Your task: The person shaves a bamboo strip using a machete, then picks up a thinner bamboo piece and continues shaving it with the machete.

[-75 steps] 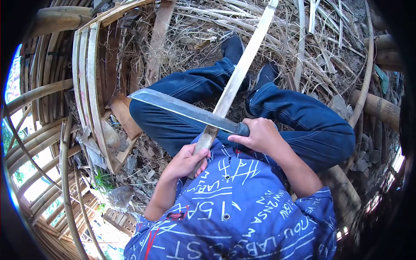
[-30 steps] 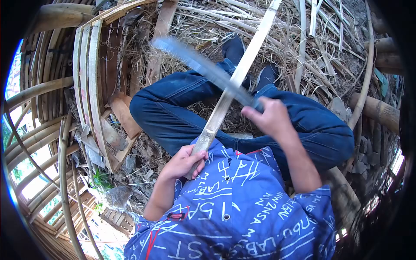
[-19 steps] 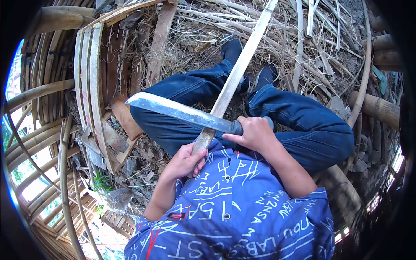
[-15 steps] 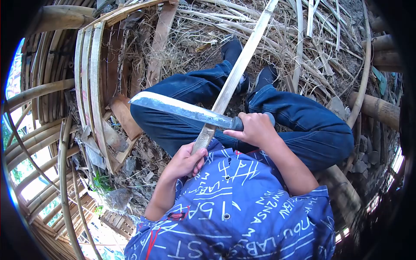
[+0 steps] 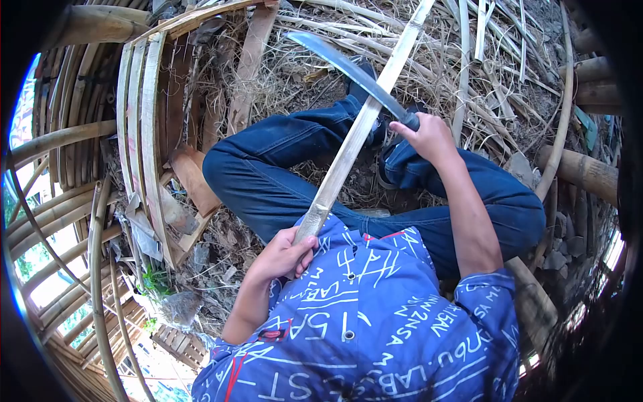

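Straw-strewn ground [image 5: 295, 94] at 12 o'clock; your left grip [image 5: 287, 254] clasps pale strip [image 5: 349, 149], apparently for steadiness; right grip [image 5: 429, 138] holds machete [image 5: 349, 68] crosswise.

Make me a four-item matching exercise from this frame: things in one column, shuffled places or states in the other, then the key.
1. left hand
2. right hand
3. knife
4. shirt

A. crosses the pale strip in this view
B. blue with white lettering
C. wrapped around the strip's near end
D. closed around a dark handle

Pairs: 1-C, 2-D, 3-A, 4-B
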{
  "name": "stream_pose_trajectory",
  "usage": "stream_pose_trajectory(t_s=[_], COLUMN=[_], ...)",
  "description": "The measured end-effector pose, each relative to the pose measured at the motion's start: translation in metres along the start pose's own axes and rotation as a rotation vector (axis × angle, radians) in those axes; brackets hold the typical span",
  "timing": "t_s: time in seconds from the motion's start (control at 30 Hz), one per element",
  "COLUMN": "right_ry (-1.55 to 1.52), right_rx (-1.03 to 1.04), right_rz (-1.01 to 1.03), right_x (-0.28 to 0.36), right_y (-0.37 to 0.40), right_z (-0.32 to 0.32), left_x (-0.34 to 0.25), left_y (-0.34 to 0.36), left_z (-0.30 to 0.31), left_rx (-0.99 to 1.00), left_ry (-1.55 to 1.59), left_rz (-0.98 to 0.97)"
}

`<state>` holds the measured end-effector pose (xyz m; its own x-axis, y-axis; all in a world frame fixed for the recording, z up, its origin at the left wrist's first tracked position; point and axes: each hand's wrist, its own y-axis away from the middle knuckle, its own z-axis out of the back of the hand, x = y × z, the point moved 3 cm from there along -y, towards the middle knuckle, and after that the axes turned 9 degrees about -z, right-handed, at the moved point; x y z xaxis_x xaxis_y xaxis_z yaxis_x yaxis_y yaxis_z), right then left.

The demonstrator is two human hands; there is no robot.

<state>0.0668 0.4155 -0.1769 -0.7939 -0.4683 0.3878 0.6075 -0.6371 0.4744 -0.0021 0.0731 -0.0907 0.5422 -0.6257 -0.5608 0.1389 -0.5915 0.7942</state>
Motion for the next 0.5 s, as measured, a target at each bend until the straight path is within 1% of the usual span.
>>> stream_pose_trajectory(t_s=[0.1,0.17,0.23,0.3,0.4,0.5], right_ry=[-0.094,-0.162,-0.310,-0.274,-0.123,-0.082], right_rx=[0.012,0.072,0.068,0.104,0.204,0.244], right_rz=[-0.022,-0.017,0.050,0.072,0.177,0.269], right_x=[0.009,0.015,0.016,0.022,0.040,0.058], right_y=[0.004,0.020,0.043,0.071,0.113,0.135], right_z=[0.008,0.012,0.000,-0.012,-0.020,-0.025], left_x=[-0.001,-0.002,-0.006,-0.008,-0.014,-0.013], left_y=[0.003,0.002,0.002,-0.002,-0.008,-0.013], left_z=[0.002,0.001,-0.002,-0.003,-0.009,-0.013], left_rx=[-0.011,-0.010,-0.005,-0.001,0.003,-0.001], left_ry=[0.008,0.016,0.040,0.051,0.067,0.050], left_rz=[0.006,0.003,-0.006,-0.016,-0.030,-0.041])
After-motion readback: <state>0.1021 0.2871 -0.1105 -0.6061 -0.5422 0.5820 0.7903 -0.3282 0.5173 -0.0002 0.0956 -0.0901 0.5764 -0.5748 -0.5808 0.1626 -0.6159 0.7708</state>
